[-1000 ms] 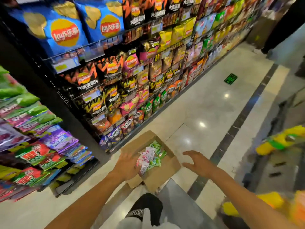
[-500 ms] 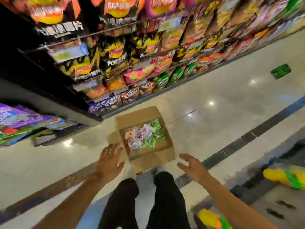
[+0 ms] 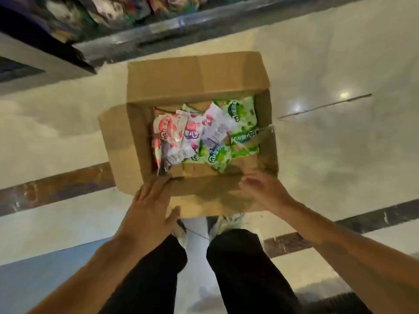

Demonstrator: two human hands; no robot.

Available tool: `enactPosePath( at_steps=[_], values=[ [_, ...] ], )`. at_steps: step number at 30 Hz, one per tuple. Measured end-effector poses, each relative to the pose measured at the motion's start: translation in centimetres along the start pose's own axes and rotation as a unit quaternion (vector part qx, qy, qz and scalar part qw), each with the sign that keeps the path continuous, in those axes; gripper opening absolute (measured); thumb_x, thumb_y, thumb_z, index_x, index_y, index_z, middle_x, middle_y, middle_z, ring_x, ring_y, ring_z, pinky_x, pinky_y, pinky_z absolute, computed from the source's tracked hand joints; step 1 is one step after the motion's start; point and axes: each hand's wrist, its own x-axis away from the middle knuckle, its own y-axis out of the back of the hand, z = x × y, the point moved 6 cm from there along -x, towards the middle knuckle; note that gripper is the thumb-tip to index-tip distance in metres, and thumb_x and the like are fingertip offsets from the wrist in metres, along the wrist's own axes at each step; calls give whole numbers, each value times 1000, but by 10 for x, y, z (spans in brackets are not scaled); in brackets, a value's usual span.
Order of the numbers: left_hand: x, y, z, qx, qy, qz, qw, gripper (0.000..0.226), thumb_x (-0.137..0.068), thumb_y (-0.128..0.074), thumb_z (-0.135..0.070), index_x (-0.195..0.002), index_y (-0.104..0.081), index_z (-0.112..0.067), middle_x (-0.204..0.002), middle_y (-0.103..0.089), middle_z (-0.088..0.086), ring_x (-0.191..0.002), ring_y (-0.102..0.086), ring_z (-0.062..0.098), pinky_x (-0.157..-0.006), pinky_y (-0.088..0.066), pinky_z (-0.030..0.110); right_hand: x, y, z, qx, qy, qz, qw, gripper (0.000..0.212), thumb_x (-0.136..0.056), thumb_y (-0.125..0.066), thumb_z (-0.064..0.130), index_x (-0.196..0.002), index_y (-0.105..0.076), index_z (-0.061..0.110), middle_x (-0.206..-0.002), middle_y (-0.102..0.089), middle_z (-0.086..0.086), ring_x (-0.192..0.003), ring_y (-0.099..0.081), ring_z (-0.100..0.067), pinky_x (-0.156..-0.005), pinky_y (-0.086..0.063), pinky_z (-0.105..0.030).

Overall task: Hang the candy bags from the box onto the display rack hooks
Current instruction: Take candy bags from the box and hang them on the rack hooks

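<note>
Head view looks straight down onto a glossy cream stone floor (image 3: 340,155) crossed by dark polished bands, with small ceiling lights mirrored in its sheen. Beyond the box, along the top edge, runs the dark base of a store shelf (image 3: 127,39); its packets are too blurred to read.

At the centre sits an open brown corrugated cardboard box (image 3: 181,75), matte and creased, its flaps folded outward. Inside it lies a loose heap of crinkly plastic candy bags (image 3: 204,134): red-and-white ones toward the box's left wall, purple-and-white ones in the middle, green ones toward its right wall. Round logos and a barcode panel show, but the lettering cannot be read.

Below the box stand two legs in black trousers (image 3: 238,273), pale shoes just touching the near flap.

Left hand (image 3: 147,211) lies flat on the near flap's left corner, fingers straight and together, thumb spread. Right hand (image 3: 263,191) is at the near wall's right end, motion-blurred; whether its fingers grip the cardboard cannot be told.
</note>
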Motion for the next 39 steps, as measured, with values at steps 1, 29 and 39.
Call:
enactPosePath(
  at_steps=[1, 29, 39],
  values=[
    [-13, -20, 2, 6, -4, 7, 1000, 57, -86, -69, -29, -138, -53, -12, -145, -50, 10, -133, -47, 35, -107, -43, 48, -25, -5, -9, 11, 7, 5, 1000, 22, -91, -71, 27, -107, -69, 12, -107, -68, 6, -102, -64, -12, -88, -47, -30],
    [-72, -52, 16, 173, 18, 47, 984, 67, -82, -38, -51, -143, -45, -23, -147, -43, -5, -138, -38, 15, -111, -41, 36, -103, -23, -4, -154, -2, -140, 978, 24, -82, -78, 28, -101, -67, 20, -95, -75, -2, -79, -75, -15, -73, -63, -34],
    [-75, -42, -10, 411, 61, 44, 908, 105, -67, -86, -20, -152, -27, -36, -147, -47, -8, -133, -48, 7, -107, -45, 29, -12, -65, 62, -167, 87, 4, 982, 9, -87, -76, 10, -82, -68, 10, -73, -73, 10, -70, -67, 3, -67, -47, -11]
  ],
)
